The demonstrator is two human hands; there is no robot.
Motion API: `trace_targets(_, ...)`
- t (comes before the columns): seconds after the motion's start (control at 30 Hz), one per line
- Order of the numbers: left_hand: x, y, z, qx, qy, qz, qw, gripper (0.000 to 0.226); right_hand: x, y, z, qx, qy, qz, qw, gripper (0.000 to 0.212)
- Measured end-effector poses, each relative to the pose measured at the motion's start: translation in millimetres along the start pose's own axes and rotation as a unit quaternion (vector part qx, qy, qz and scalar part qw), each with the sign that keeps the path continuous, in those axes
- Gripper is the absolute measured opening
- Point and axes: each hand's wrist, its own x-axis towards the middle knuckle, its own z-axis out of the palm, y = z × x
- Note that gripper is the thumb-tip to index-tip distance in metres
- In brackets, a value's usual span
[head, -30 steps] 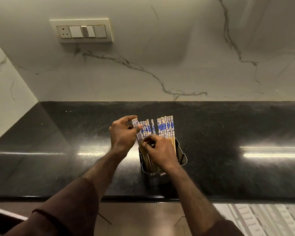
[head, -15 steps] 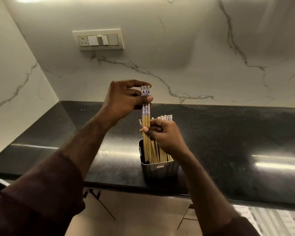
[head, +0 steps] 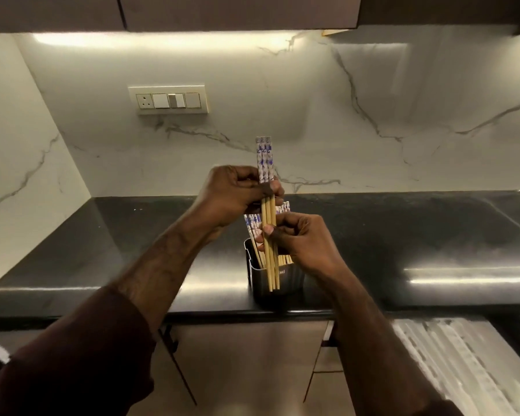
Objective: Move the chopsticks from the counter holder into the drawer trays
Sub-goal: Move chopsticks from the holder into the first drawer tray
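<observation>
A glossy black counter [head: 403, 235] runs under a white marble wall, and above it a small bunch of chopsticks [head: 267, 223] stands upright in the air, its blue-and-white patterned tops up and its bare wooden tips hanging in front of the metal holder [head: 291, 280], which sits near the counter's front edge with more chopsticks [head: 254, 226] standing in it. The left hand [head: 234, 196] pinches the bunch just below the pattern, thumb pressed across the sticks, while the right hand [head: 300, 238] grips it lower down with fingers curled round. On the wall up to the left is a switch plate [head: 168, 100], dark cabinets hang overhead, and at lower right an open drawer [head: 451, 361] shows pale, blurred trays.
</observation>
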Motion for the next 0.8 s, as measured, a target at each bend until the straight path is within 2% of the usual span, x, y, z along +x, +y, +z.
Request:
trace_targets(0.13, -24.5, -1.7, 12.6, -0.059, -0.012, 0.001, 0.998, 0.023, -45.1, -5.4, -1.9, 0.007, 0.012, 0.022, 1.000, 0.016)
trace_targets(0.3, -39.4, -1.5, 42.9, -0.098, -0.018, -0.012, 0.995, 0.014, -97.1, -0.3, -30.1, -0.013, 0.001, 0.084, 0.996, 0.019)
trace_targets(0.43, -46.6, -1.2, 77.6, -0.139, -0.026, -0.036, 0.989, 0.017, -129.5, 1.9, -60.7, -0.019, 0.004, 0.104, 0.994, 0.017)
trace_targets(0.57, -49.4, -11.7, 125.4, -0.181, -0.022, -0.076, 0.980, 0.025, -161.8, 4.2, -99.7, -0.037, 0.022, 0.131, 0.990, 0.013)
trace_targets(0.8, -55.6, -63.1, 246.3, -0.200, -0.003, -0.188, 0.962, 0.025, -232.1, 23.5, -201.8, -0.069, 0.030, 0.238, 0.968, 0.010)
